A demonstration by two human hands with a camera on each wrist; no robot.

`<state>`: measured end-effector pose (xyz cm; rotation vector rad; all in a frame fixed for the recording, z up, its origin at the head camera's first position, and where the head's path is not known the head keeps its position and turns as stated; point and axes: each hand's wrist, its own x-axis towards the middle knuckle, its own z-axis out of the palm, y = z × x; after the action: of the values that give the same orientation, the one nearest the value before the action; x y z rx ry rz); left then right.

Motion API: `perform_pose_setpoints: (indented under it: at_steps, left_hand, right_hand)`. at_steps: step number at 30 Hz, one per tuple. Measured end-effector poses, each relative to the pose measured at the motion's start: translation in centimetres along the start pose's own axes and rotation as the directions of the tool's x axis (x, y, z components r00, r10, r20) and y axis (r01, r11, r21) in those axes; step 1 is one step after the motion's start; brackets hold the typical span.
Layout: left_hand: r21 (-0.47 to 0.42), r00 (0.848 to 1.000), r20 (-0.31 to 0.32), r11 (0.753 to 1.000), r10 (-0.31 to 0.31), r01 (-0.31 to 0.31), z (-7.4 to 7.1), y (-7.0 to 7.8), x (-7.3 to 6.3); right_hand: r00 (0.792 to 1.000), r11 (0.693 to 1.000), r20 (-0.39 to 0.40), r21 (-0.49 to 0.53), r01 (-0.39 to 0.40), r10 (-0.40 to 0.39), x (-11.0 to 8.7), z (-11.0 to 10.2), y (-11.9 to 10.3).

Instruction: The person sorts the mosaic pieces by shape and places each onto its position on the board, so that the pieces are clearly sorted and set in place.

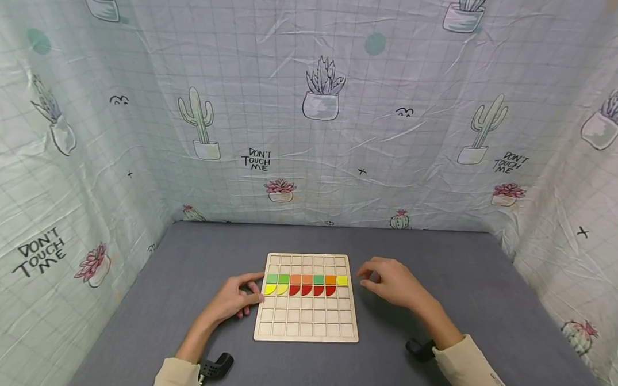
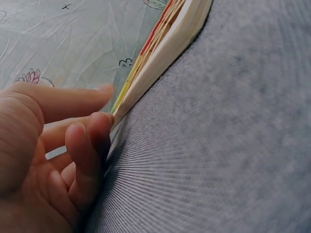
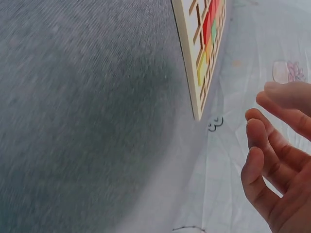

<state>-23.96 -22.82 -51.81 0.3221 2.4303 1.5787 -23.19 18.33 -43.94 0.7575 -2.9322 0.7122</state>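
Note:
In the head view a square wooden grid board [image 1: 314,315] lies on the grey table. One of its rows carries coloured square tiles [image 1: 307,280] in green, salmon, orange and yellow. Just below them sit yellow quarter-circle pieces [image 1: 282,289] and several red quarter-circle pieces [image 1: 307,290]. My left hand [image 1: 234,298] touches the board's left edge with thumb and forefinger spread along it. To the right of the board, my right hand [image 1: 390,282] hovers with loosely bent fingers; the right wrist view shows nothing in its fingers [image 3: 255,167].
The grey tabletop [image 1: 410,249] extends around the board. A pale cloth backdrop [image 1: 363,138] printed with potted plants rises behind the table and along both sides. Each wrist wears a black strap device, one on the left [image 1: 217,366] and one on the right [image 1: 419,350].

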Motion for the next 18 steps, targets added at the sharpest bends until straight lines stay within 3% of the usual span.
perform_pose_setpoints:
  at_steps: [7, 14, 18]
  left_hand:
    - [0.006, 0.996, -0.084, 0.999, -0.037, 0.038, -0.2, 1.3, -0.3]
    - [0.024, 0.992, -0.121, 0.999, 0.028, -0.026, -0.6, 3.9, -0.3]
    - [0.137, 0.981, -0.178, 0.989, 0.08, -0.056, -0.7, 5.4, -0.5]
  right_hand:
    - [0.996, 0.996, -0.089, -0.076, -0.037, 0.03, -1.2, -0.1, 0.7]
    - [0.982, 0.991, -0.17, -0.096, -0.097, 0.079, -2.0, -0.3, 0.8]
    - [0.976, 0.99, -0.208, -0.111, -0.09, 0.065, -2.3, -0.5, 0.6]
